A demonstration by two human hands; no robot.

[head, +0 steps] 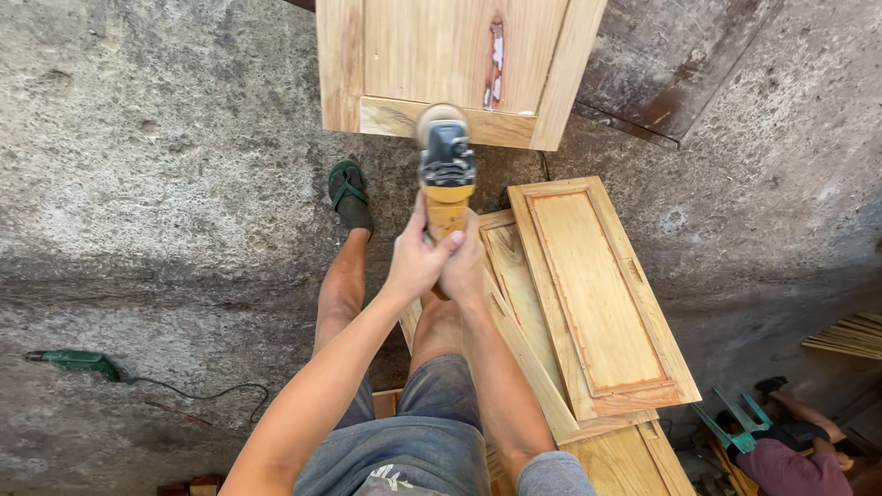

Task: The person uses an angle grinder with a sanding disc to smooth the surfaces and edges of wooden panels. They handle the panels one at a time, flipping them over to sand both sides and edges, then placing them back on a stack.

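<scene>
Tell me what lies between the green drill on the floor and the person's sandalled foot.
In the head view, only bare grey concrete floor lies between the green drill and the sandalled foot; the drill's black cord trails lower, toward the legs.

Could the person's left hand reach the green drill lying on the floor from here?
Probably not as things stand: the left hand grips the yellow sander together with the right hand, and the green drill lies far off left.
</scene>
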